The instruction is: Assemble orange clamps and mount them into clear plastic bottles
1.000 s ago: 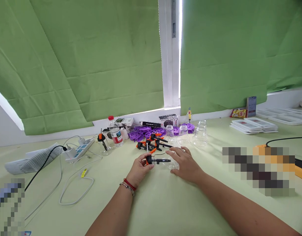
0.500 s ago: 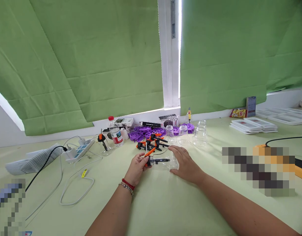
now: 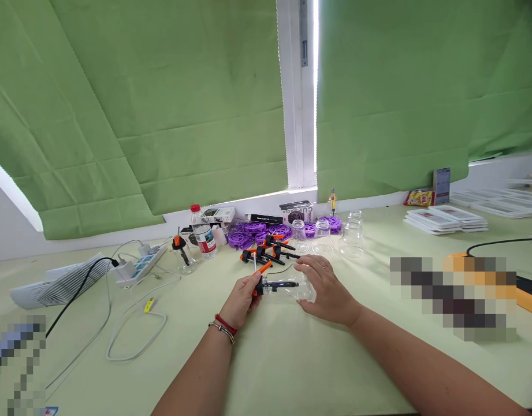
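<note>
A clear glass bottle (image 3: 286,293) lies on its side in the air between my hands, its neck towards the left. My left hand (image 3: 242,297) is closed round its black spray-pump lid with an orange lever (image 3: 262,270); the lid's black tube reaches inside the bottle. At the other end, my right hand (image 3: 324,290) wraps round the bottle's base. Just beyond lie several more black pump lids with orange levers (image 3: 266,254). Clear glass bottles (image 3: 352,240) stand at the back right of them. Another bottle with its lid (image 3: 185,257) stands to the left.
Purple round parts (image 3: 244,238) and small boxes line the windowsill side. A red-capped water bottle (image 3: 204,234) stands near a power strip (image 3: 142,266) with loose cables. White cards (image 3: 445,219) are stacked at the right, with a snack packet (image 3: 419,198) behind.
The fingers of my left hand have shifted round the lid, and the lid has turned slightly. My right hand stays on the base of the bottle.
</note>
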`<state>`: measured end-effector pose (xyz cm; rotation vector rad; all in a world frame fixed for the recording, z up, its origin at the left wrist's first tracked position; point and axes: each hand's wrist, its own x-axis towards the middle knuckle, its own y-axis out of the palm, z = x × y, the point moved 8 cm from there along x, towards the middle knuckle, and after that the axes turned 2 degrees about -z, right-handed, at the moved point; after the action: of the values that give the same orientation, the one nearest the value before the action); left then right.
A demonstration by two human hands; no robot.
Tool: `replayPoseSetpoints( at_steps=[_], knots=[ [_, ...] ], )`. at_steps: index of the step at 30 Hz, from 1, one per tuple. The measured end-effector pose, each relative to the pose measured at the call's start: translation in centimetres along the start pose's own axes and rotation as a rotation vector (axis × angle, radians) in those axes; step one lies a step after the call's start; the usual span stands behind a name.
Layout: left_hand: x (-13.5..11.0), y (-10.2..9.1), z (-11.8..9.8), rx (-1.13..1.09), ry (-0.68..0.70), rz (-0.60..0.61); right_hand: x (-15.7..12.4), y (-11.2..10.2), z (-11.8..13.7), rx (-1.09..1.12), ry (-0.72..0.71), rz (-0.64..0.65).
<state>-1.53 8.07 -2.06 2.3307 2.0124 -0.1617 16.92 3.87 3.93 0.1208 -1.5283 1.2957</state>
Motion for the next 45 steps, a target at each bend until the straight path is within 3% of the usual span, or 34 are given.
replayPoseSetpoints(
  at_steps=[4, 19, 25, 32, 39, 45],
  knots=[
    [-0.2, 0.6, 0.0, -0.016, -0.027, 0.065, -0.3, 0.3, -0.3, 0.058, 0.012, 0.039],
    [-0.1, 0.5, 0.7, 0.014, -0.035, 0.073, -1.1, 1.5, -2.6, 0.378, 0.204, 0.179],
    [-0.2, 0.5, 0.7, 0.053, -0.047, 0.062, -1.9, 2.6, -3.9, 0.465, 0.423, 0.286],
    [-0.3, 0.9, 0.7, 0.062, -0.06, 0.06, -2.2, 3.5, -4.7, 0.575, 0.605, 0.306],
    [-0.1, 0.7, 1.2, 0.056, -0.08, 0.045, -2.5, 4.0, -5.5, 0.641, 0.628, 0.268],
    [0.0, 0.3, 1.2, 0.061, -0.085, 0.016, -2.5, 3.6, -5.0, 0.856, 0.536, 0.301]
  ],
)
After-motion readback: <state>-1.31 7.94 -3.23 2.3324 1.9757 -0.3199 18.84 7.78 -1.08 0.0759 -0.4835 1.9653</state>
